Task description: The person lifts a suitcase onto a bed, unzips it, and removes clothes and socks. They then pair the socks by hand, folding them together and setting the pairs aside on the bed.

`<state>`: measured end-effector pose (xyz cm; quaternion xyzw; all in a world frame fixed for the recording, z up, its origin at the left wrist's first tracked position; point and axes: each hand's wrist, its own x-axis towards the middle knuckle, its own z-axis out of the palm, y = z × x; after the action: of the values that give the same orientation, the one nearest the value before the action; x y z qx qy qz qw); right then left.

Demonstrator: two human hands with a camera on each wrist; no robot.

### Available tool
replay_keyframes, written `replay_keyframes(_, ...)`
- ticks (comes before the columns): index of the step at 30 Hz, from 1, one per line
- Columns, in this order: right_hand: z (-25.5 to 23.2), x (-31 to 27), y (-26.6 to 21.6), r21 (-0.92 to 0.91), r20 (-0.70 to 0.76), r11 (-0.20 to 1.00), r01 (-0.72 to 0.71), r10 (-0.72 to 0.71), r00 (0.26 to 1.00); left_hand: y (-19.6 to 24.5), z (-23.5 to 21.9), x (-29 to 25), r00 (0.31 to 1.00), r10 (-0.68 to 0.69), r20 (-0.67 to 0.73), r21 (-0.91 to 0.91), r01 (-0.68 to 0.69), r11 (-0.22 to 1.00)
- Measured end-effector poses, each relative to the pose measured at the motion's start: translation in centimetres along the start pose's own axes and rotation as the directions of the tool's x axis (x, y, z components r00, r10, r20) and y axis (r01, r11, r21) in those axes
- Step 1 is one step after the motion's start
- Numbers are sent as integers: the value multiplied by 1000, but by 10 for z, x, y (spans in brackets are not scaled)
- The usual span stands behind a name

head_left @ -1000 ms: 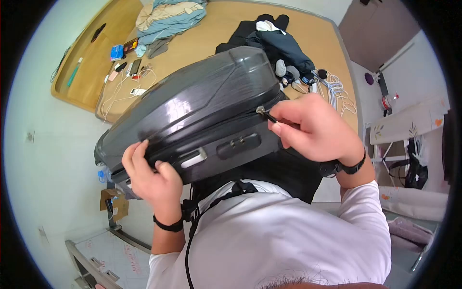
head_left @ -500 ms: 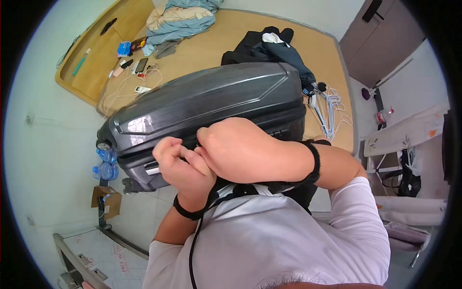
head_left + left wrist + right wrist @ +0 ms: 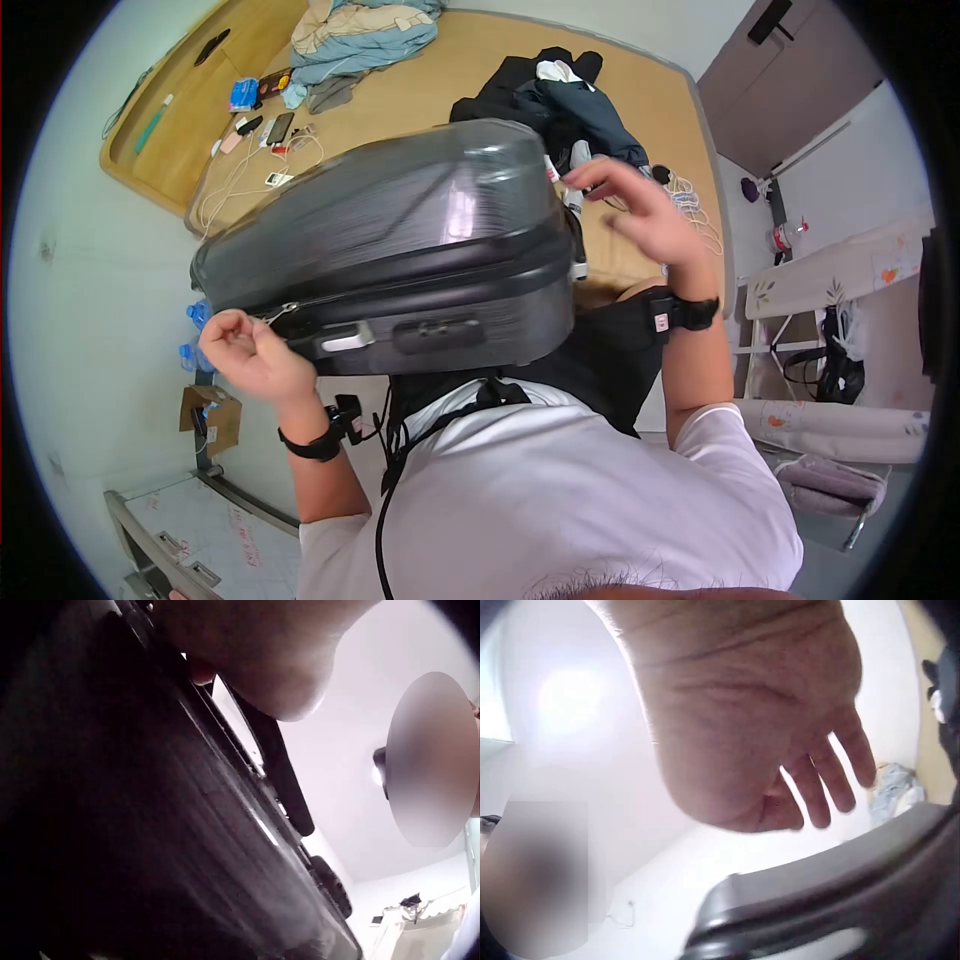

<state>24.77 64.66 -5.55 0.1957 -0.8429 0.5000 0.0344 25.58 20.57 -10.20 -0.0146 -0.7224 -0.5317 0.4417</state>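
A glossy dark grey hard-shell suitcase (image 3: pixel 400 220) lies on its side in front of the person, its handle side facing the body. At its left front corner, my left hand (image 3: pixel 255 352) has its fingers curled and pinches a silver zipper pull (image 3: pixel 288 308) on the seam. Below the seam sit the silver-edged carry handle (image 3: pixel 345 338) and the lock panel (image 3: pixel 438 332). Past the suitcase's right end, my right hand (image 3: pixel 655 222) is raised with fingers spread and bent, holding nothing. Its bare palm (image 3: pixel 735 727) faces the camera in the right wrist view, above the shell.
Behind the suitcase is a tan bed (image 3: pixel 420 85) with dark clothes (image 3: pixel 590 115), a crumpled quilt (image 3: pixel 365 45), and a phone and cables at left. White hangers or cords (image 3: pixel 690 200) lie at right. Water bottles (image 3: pixel 198 315) and a cardboard box (image 3: pixel 212 420) stand on the floor at left.
The right hand left the zipper pull it pinched at the right corner, crossed to the left hand, then moved back right, lifting off. The left hand shifted left, pinching a pull. The suitcase turned slightly.
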Motion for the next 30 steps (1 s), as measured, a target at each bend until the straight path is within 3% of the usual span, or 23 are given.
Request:
replay_keyframes(1, 12, 3, 9, 45, 99, 999, -9, 4, 995, -12, -8, 5, 1000, -19, 11, -80, 20, 997)
replay_keyframes(2, 24, 11, 8, -33, 64, 996, 87, -85, 994, -22, -15, 9, 1000, -28, 10, -145, 29, 989)
replay_keyframes(3, 36, 17, 6, -112, 35, 978, 177, -174, 984, -23, -18, 14, 1000, -26, 12, -138, 28, 990)
replay_keyframes(5, 42, 33, 6, -196, 60, 960, 201, -192, 979, -22, -29, 19, 990, -139, -7, -163, 136, 977)
replay_keyframes(7, 53, 50, 2, -278, 96, 930, 240, -222, 970, -30, -39, 23, 989, -147, -22, -140, 143, 980)
replay_keyframes(10, 75, 75, -2, -448, 76, 810, 380, -389, 918, -50, -60, 26, 974, -208, -94, -135, 195, 972)
replay_keyframes(11, 82, 88, -1, -487, 91, 741, 463, -484, 870, -61, -67, 30, 957, -233, -174, -191, 199, 961)
replay_keyframes(12, 91, 101, 2, -484, 131, 744, 460, -458, 879, -71, -74, 32, 931, -261, -256, -247, 198, 949)
replay_keyframes(13, 102, 117, 4, -485, 174, 741, 464, -438, 882, -81, -80, 36, 925, -264, -273, -233, 202, 951)
replay_keyframes(15, 134, 153, -1, -464, 191, 726, 507, -477, 858, -103, -93, 44, 845, -251, -473, -228, 158, 961)
replay_keyframes(16, 155, 173, -3, -411, 162, 721, 559, -545, 823, -121, -106, 50, 798, -265, -542, -179, 198, 964)
replay_keyframes(17, 176, 189, -7, -359, 125, 710, 606, -606, 785, -140, -122, 53, 792, -263, -551, -169, 202, 965)
replay_keyframes(19, 221, 215, -14, -280, 220, 767, 577, -533, 817, -183, -152, 50, 703, -335, -627, -170, 296, 940)
replay_keyframes(21, 268, 230, -17, -233, 269, 802, 550, -490, 829, -216, -176, 26, 715, -398, -575, -205, 345, 916)
replay_keyframes(23, 310, 236, -23, -241, 379, 840, 486, -380, 844, -237, -195, 0, 729, -444, -522, 30, 535, 844)
replay_keyframes(24, 331, 238, -22, -247, 424, 838, 487, -359, 832, -247, -203, -16, 720, -445, -533, 34, 543, 839)
replay_keyframes(26, 369, 236, -20, -253, 514, 829, 498, -321, 796, -272, -220, -51, 573, -684, -451, -206, 679, 704)
replay_keyframes(28, 404, 226, -8, -219, 541, 822, 526, -346, 766, -341, -270, -104, 568, -727, -385, -243, 698, 674)
replay_keyframes(30, 431, 212, -1, -228, 582, 799, 556, -346, 736, -368, -286, -132, 411, -882, -231, -452, 757, 472)
